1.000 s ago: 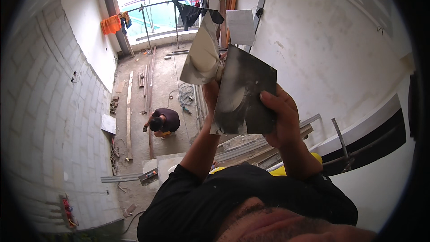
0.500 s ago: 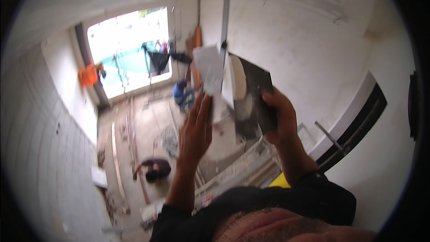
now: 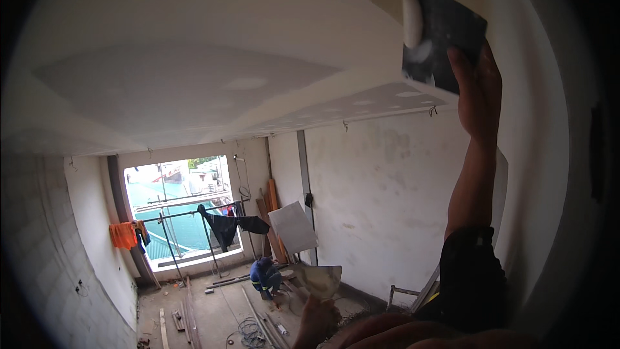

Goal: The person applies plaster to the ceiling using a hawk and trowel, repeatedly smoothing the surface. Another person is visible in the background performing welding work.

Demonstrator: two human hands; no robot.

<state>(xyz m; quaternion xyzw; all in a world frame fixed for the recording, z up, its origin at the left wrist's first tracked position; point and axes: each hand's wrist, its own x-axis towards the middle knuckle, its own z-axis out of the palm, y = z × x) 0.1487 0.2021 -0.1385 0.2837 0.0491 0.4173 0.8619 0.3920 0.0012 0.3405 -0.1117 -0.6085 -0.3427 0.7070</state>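
Note:
My right hand (image 3: 478, 84), arm stretched up at the upper right, grips a dark rectangular plate (image 3: 445, 39) by its lower right edge. A thick strip of white putty (image 3: 411, 16) lies along the plate's left side, with smears lower down. The plate is close to the ceiling and wall; whether it touches them I cannot tell. Low in the middle, my left hand (image 3: 320, 317) is closed round a putty knife (image 3: 320, 279) whose wide blade points up. The handle is hidden in my fingers.
The ceiling (image 3: 181, 84) has grey and white patches. Far below, a person in blue (image 3: 263, 277) crouches by a leaning white board (image 3: 294, 227). Clothes hang on a rail before the window (image 3: 177, 213). Cables (image 3: 250, 333) and planks (image 3: 187, 317) lie on the floor.
My view has tilted up toward the ceiling. The plate in my right hand has risen to the upper right, while my left hand has dropped away from it with the knife.

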